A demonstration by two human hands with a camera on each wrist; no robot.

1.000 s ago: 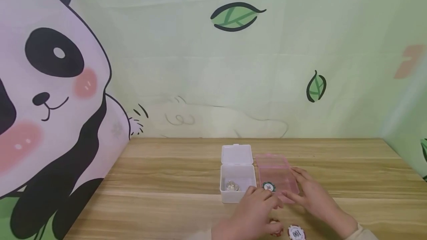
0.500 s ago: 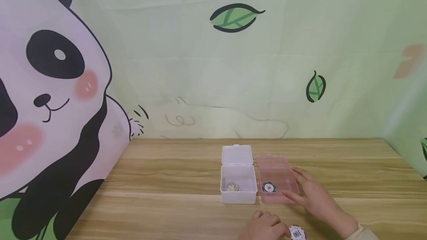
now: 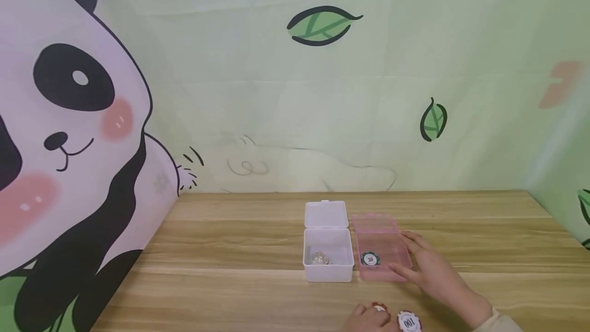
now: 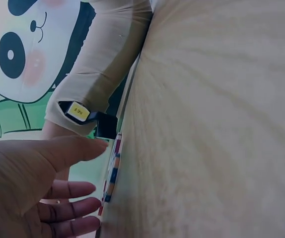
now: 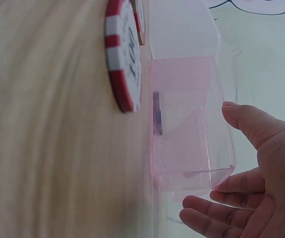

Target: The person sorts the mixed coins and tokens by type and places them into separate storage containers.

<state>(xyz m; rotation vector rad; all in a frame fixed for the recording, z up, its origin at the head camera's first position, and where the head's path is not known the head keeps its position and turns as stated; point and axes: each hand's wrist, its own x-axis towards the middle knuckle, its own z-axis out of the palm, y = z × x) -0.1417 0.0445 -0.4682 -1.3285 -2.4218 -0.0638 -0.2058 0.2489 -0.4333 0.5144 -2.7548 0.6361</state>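
Observation:
My left hand (image 3: pixel 371 320) is low over the table at the bottom of the head view, beside a red-edged poker chip (image 3: pixel 380 307). In the left wrist view its thumb and fingers extend with their tips close to chips' striped edges (image 4: pixel 113 176). Right of it lies a white-and-red poker chip marked 100 (image 3: pixel 409 322). My right hand (image 3: pixel 435 273) rests at the right end of an open, translucent pink box (image 3: pixel 382 274), thumb at the near rim and fingers along its side. Inside that box lies a green-edged chip marked 20 (image 3: pixel 370 258).
A white box (image 3: pixel 329 274) with its lid (image 3: pixel 326 214) swung back stands left of the pink box. Small shiny clear pieces (image 3: pixel 320 258) lie in it. Behind the wooden table (image 3: pixel 230 250) hangs a green cloth backdrop (image 3: pixel 258 81) with a printed panda and leaves.
My left hand has drawn back from in front of the boxes toward the near edge. The red-edged chip, hidden half a second ago, shows again. My right hand stays at the pink box.

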